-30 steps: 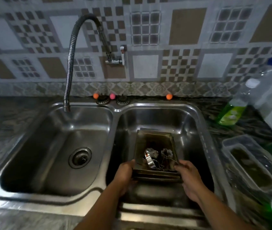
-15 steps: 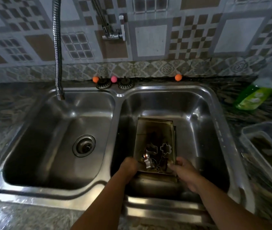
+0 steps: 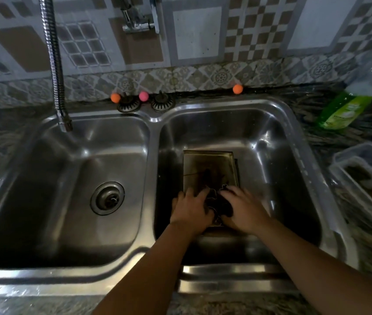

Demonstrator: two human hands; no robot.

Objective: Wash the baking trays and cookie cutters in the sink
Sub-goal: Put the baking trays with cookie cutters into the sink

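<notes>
Left to right: tap (image 3: pixel 63 120) over the left basin, no water seen running. In the right basin (image 3: pixel 271 137), trays (image 3: pixel 207 169) now flat on the bottom, no longer lifted by their near edge as a second ago. Left hand (image 3: pixel 192 208) off the rim, fingers spread over the cutters (image 3: pixel 214 197); right hand (image 3: pixel 241 209) likewise, curled among them. Real grip on a cutter: cannot tell. Likely unloading cutters before washing. View closer and lower than before; soap (image 3: pixel 339 112) far right.
</notes>
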